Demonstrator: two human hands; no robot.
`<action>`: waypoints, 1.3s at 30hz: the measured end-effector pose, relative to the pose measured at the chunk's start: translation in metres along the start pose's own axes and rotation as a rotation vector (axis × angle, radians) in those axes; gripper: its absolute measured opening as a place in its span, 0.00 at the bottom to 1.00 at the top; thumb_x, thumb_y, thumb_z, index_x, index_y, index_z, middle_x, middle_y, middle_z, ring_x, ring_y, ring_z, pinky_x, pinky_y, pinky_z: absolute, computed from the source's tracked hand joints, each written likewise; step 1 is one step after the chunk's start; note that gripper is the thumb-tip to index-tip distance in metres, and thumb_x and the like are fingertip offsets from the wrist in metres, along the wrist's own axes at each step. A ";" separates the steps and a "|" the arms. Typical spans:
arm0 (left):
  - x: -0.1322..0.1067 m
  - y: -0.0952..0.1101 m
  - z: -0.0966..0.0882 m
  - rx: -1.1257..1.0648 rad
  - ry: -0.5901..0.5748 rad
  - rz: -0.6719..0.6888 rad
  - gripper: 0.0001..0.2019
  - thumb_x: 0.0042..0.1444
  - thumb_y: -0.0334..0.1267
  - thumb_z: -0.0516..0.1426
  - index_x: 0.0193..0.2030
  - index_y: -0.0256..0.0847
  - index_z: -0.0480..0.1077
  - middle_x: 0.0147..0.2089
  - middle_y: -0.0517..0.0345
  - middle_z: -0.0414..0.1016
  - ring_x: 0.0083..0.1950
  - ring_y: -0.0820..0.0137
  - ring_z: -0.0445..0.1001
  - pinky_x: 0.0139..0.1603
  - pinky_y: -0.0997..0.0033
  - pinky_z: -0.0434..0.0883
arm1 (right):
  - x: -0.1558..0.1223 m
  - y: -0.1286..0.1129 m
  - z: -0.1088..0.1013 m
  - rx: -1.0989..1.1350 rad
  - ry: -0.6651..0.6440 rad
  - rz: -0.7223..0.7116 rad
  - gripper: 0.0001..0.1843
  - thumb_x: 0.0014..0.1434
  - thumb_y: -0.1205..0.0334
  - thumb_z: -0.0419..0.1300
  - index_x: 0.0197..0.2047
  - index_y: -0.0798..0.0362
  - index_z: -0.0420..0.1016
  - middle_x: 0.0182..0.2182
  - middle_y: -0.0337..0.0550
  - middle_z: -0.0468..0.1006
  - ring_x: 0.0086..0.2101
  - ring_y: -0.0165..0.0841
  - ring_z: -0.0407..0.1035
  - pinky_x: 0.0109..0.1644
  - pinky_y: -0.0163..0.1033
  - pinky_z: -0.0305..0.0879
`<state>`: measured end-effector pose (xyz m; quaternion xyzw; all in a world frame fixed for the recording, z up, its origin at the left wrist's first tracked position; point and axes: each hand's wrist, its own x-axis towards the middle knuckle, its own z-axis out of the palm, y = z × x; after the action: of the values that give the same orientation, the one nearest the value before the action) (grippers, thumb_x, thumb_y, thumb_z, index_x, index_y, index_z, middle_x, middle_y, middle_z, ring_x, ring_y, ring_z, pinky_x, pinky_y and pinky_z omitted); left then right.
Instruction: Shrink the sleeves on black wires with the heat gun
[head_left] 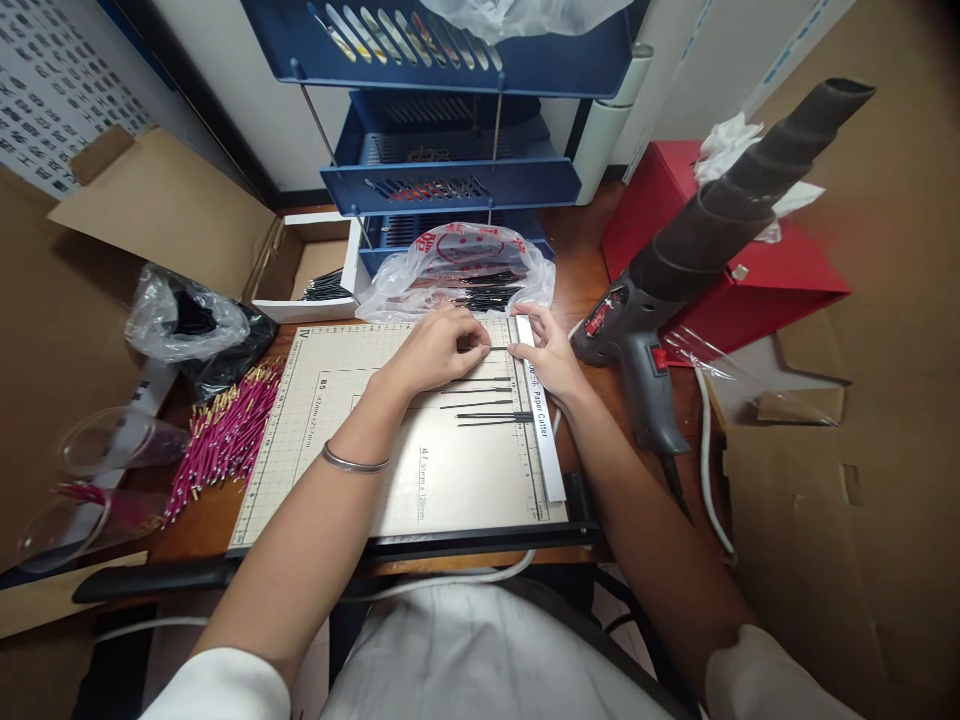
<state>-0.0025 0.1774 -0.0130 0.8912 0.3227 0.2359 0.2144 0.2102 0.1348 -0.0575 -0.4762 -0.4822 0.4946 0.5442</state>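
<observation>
A paper cutter [375,480] with a printed grid lies on the wooden table. Over its upper part, my left hand [442,348] is closed, thumb and fingertips pinching one end of a thin black stick [500,348]. My right hand [553,352] is at the cutter's white edge strip [546,430], fingers curled over it and thumb pressed at the stick's other end. Below the hands, several more thin black sticks [491,416] lie crosswise on the board, their right ends against the strip. The cutter's black handle [154,578] sits low at the front left.
Magenta sticks with gold ends [225,430] are heaped left, near clear plastic cups [124,440]. Behind are an open box [304,300], a plastic bag of black sticks [457,260] and a blue rack [450,185]. A heat gun [645,330] and red box [787,285] stand right.
</observation>
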 end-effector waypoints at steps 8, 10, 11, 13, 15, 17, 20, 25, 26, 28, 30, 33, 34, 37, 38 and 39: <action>0.000 0.002 -0.001 -0.004 -0.003 -0.002 0.07 0.65 0.38 0.60 0.40 0.42 0.81 0.40 0.53 0.83 0.45 0.61 0.78 0.56 0.56 0.72 | 0.000 0.001 -0.002 -0.008 -0.005 0.000 0.36 0.43 0.62 0.70 0.57 0.43 0.69 0.63 0.46 0.77 0.68 0.49 0.69 0.79 0.58 0.59; 0.000 0.002 -0.001 -0.001 0.000 0.003 0.07 0.65 0.38 0.60 0.40 0.42 0.81 0.40 0.53 0.82 0.45 0.61 0.78 0.55 0.56 0.72 | 0.001 0.001 -0.002 -0.003 -0.003 0.004 0.36 0.42 0.62 0.70 0.56 0.43 0.68 0.63 0.46 0.77 0.68 0.49 0.69 0.79 0.58 0.59; 0.000 0.002 -0.001 -0.004 0.002 0.002 0.07 0.65 0.38 0.61 0.40 0.42 0.81 0.40 0.53 0.82 0.45 0.61 0.78 0.54 0.56 0.72 | 0.001 0.001 -0.001 0.000 -0.002 0.006 0.36 0.41 0.62 0.70 0.56 0.43 0.68 0.63 0.46 0.77 0.68 0.49 0.69 0.79 0.58 0.59; 0.000 0.003 -0.002 -0.015 0.007 -0.002 0.07 0.65 0.39 0.61 0.40 0.42 0.80 0.40 0.53 0.82 0.44 0.61 0.77 0.54 0.56 0.71 | 0.001 0.001 -0.001 0.007 0.002 0.011 0.37 0.41 0.61 0.70 0.56 0.43 0.68 0.63 0.47 0.77 0.68 0.49 0.69 0.79 0.59 0.59; -0.002 0.005 -0.004 -0.019 0.025 -0.005 0.07 0.65 0.39 0.61 0.40 0.41 0.80 0.40 0.53 0.82 0.45 0.60 0.76 0.55 0.55 0.71 | 0.001 0.002 -0.002 0.013 0.009 0.020 0.37 0.41 0.61 0.69 0.56 0.43 0.67 0.63 0.47 0.76 0.68 0.49 0.69 0.79 0.60 0.58; -0.005 0.009 -0.007 -0.011 0.043 0.005 0.07 0.64 0.40 0.61 0.40 0.42 0.80 0.40 0.52 0.81 0.46 0.59 0.75 0.55 0.54 0.71 | 0.000 0.003 -0.002 0.019 0.019 0.033 0.38 0.42 0.60 0.69 0.58 0.42 0.66 0.64 0.47 0.75 0.68 0.49 0.69 0.80 0.60 0.57; -0.010 0.017 -0.012 -0.016 0.006 0.039 0.06 0.63 0.40 0.62 0.38 0.43 0.81 0.39 0.53 0.81 0.46 0.59 0.74 0.55 0.53 0.70 | -0.003 0.004 -0.004 0.035 0.032 0.050 0.40 0.42 0.60 0.69 0.60 0.39 0.64 0.66 0.46 0.74 0.69 0.48 0.68 0.80 0.62 0.56; -0.014 0.022 -0.014 -0.028 -0.110 0.046 0.06 0.61 0.38 0.63 0.36 0.45 0.83 0.35 0.56 0.81 0.41 0.61 0.72 0.49 0.55 0.67 | -0.007 0.004 -0.005 0.059 0.023 0.058 0.42 0.41 0.61 0.69 0.60 0.40 0.62 0.66 0.47 0.73 0.70 0.48 0.67 0.81 0.61 0.55; -0.014 0.023 -0.013 -0.027 -0.123 0.043 0.06 0.61 0.38 0.63 0.35 0.45 0.83 0.34 0.56 0.80 0.41 0.62 0.72 0.48 0.56 0.67 | -0.007 0.004 -0.005 0.052 0.017 0.055 0.42 0.41 0.61 0.69 0.60 0.39 0.62 0.66 0.47 0.73 0.70 0.47 0.67 0.81 0.61 0.55; -0.014 0.022 -0.013 -0.026 -0.140 0.039 0.06 0.60 0.37 0.63 0.35 0.45 0.83 0.34 0.56 0.80 0.39 0.63 0.72 0.47 0.57 0.67 | -0.007 0.003 -0.005 0.038 0.006 0.049 0.42 0.42 0.61 0.68 0.61 0.39 0.63 0.67 0.46 0.73 0.70 0.47 0.67 0.81 0.60 0.55; -0.013 0.022 -0.012 -0.016 -0.142 0.034 0.07 0.61 0.36 0.63 0.35 0.45 0.84 0.34 0.56 0.80 0.39 0.63 0.72 0.48 0.56 0.67 | -0.008 0.003 -0.005 0.032 0.003 0.043 0.42 0.41 0.61 0.68 0.61 0.40 0.62 0.66 0.46 0.73 0.70 0.47 0.67 0.81 0.60 0.56; -0.011 0.022 -0.011 0.020 -0.121 0.021 0.08 0.63 0.37 0.62 0.36 0.45 0.84 0.35 0.55 0.81 0.41 0.61 0.72 0.53 0.53 0.68 | -0.008 0.002 -0.004 0.034 0.003 0.039 0.43 0.40 0.61 0.68 0.60 0.40 0.62 0.65 0.47 0.74 0.69 0.48 0.68 0.81 0.60 0.56; -0.011 0.022 -0.010 0.033 -0.110 0.018 0.08 0.63 0.37 0.62 0.36 0.44 0.84 0.35 0.55 0.80 0.42 0.60 0.72 0.56 0.51 0.68 | -0.008 0.002 -0.004 0.035 0.003 0.037 0.43 0.40 0.61 0.68 0.60 0.41 0.61 0.65 0.47 0.74 0.69 0.48 0.68 0.80 0.60 0.56; -0.010 0.021 -0.010 0.069 -0.085 0.012 0.08 0.64 0.38 0.61 0.38 0.45 0.84 0.36 0.55 0.81 0.47 0.57 0.73 0.66 0.44 0.65 | -0.009 0.003 -0.003 0.034 0.008 0.029 0.43 0.40 0.61 0.69 0.60 0.41 0.61 0.65 0.48 0.74 0.69 0.49 0.68 0.80 0.61 0.57; -0.009 0.022 -0.010 0.082 -0.083 0.008 0.08 0.64 0.38 0.61 0.38 0.45 0.84 0.36 0.55 0.81 0.48 0.56 0.73 0.68 0.42 0.63 | -0.009 0.004 -0.003 0.029 0.009 0.026 0.43 0.40 0.61 0.69 0.60 0.41 0.61 0.65 0.49 0.74 0.69 0.49 0.68 0.80 0.61 0.57; -0.009 0.022 -0.010 0.096 -0.083 0.003 0.08 0.64 0.38 0.61 0.38 0.45 0.84 0.36 0.55 0.81 0.49 0.55 0.73 0.68 0.41 0.62 | -0.008 0.004 -0.003 0.024 0.010 0.024 0.43 0.40 0.61 0.70 0.60 0.41 0.61 0.65 0.48 0.74 0.69 0.49 0.68 0.80 0.62 0.57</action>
<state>-0.0037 0.1586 0.0039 0.9100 0.3232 0.1832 0.1841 0.2127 0.1264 -0.0624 -0.4778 -0.4679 0.5044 0.5462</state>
